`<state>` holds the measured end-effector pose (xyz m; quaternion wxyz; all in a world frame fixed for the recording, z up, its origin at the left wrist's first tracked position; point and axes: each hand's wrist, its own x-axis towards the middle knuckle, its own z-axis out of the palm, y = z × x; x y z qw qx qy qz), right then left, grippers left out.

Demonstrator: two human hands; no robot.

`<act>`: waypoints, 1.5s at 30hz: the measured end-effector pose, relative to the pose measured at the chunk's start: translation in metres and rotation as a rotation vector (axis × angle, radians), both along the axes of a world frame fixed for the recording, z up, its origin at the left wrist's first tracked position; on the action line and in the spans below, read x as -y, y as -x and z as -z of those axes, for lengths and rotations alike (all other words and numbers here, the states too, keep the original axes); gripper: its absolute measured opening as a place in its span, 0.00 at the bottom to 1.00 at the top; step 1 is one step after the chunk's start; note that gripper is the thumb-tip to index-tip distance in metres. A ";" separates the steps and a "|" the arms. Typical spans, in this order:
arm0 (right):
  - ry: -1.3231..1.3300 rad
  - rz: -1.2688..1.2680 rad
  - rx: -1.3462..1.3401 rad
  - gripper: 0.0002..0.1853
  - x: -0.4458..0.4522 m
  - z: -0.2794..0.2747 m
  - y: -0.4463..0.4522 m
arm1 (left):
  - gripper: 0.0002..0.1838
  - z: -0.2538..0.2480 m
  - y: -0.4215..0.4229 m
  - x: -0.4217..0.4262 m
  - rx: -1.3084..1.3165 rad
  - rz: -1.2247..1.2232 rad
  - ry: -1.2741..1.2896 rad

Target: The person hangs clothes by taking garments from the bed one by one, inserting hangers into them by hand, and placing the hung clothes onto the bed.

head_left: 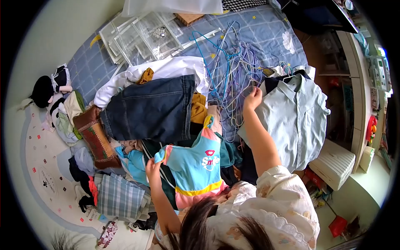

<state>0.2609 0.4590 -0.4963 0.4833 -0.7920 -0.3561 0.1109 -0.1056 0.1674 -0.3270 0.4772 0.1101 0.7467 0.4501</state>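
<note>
My left hand (153, 167) is closed on the sleeve edge of a small blue, pink and yellow T-shirt (189, 164) with "Smile" lettering. The T-shirt lies spread over other clothes close to my body. Farther out, my right hand (252, 99) pinches a thin wire hanger at the right edge of a tangled heap of blue, purple and white hangers (231, 62). Just right of that hand lie pale grey-green button shirts (298, 121) on hangers, stacked together. A dark denim skirt (150, 108) rests left of the T-shirt, on top of white and mustard clothes.
Clear plastic panels or drawers (146, 37) lie at the back of the blue checked bed (271, 29). To the left are a brown patterned cushion (96, 135), a folded plaid cloth (121, 196) and a black-haired doll (43, 89). A white box (333, 162) stands at the right.
</note>
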 end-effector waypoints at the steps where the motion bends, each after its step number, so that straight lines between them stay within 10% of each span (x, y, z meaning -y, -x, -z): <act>1: -0.049 -0.021 -0.056 0.09 0.005 -0.014 -0.008 | 0.09 -0.003 -0.002 0.000 0.020 0.035 0.013; 21: 0.068 -1.031 -0.461 0.11 0.239 -0.380 -0.131 | 0.10 -0.236 -0.088 0.045 0.090 -0.021 -0.713; 36: -0.099 -1.240 -0.479 0.10 0.341 -0.440 -0.136 | 0.09 -0.313 -0.124 0.148 0.061 0.068 -0.853; 45: -0.262 -1.278 -0.486 0.10 0.340 -0.460 -0.136 | 0.12 -0.372 -0.113 0.154 -0.064 0.614 -0.637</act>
